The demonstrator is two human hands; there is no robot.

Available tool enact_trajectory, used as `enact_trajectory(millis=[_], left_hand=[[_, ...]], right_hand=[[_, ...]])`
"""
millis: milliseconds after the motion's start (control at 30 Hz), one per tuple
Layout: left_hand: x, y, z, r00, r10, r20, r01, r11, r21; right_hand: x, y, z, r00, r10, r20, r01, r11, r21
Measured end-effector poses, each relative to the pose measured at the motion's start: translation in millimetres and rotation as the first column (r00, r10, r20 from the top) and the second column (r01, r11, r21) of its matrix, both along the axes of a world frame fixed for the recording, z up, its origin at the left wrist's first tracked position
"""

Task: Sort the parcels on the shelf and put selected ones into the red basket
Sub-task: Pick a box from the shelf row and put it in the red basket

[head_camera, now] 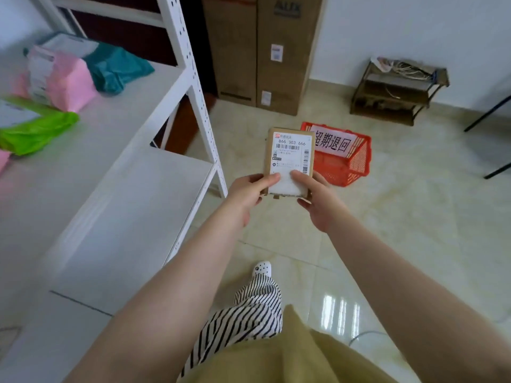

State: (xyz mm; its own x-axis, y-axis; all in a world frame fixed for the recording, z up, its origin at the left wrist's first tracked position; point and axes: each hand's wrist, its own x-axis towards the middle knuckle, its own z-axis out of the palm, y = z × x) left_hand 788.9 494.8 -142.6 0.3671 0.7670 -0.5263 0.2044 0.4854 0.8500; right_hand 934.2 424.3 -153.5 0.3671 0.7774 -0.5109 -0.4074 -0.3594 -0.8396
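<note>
A small brown cardboard parcel [289,158] with a white barcode label faces me, held up over the floor. My left hand [246,193] grips its lower left edge and my right hand [320,201] grips its lower right edge, thumbs on the label. Behind it on the tiles sits the red basket [351,164] with a white sign of Chinese characters on its rim. On the white shelf [116,134] at the left lie soft bag parcels: pink [67,81], teal [116,67] and green [36,131].
Two tall brown cartons [260,51] stand against the back wall. A small dark wooden rack [395,92] with cables is at the right. Black chair legs [495,139] show at the far right edge. The shelf's white upright post [199,100] stands just left of the parcel.
</note>
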Motion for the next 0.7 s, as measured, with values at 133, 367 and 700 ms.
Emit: enact_trajectory(millis=[133,367,700], left_hand=[[61.1,58.9,-1.9,0.995,-0.102,-0.019,0.102,0.995,-0.011],[169.3,138.9,-3.2,0.977,-0.213,-0.015,0.213,0.977,-0.024],[292.3,222.7,-12.7,0.975,-0.224,0.014,0.224,0.973,-0.047]], right_hand=[[59.4,46.8,-1.6,0.997,-0.072,0.016,0.073,0.997,-0.030],[155.9,105.2,0.7,0.983,-0.183,0.011,0.183,0.982,-0.038],[277.9,185.9,-9.0,0.982,-0.185,-0.032,0.184,0.982,-0.035]])
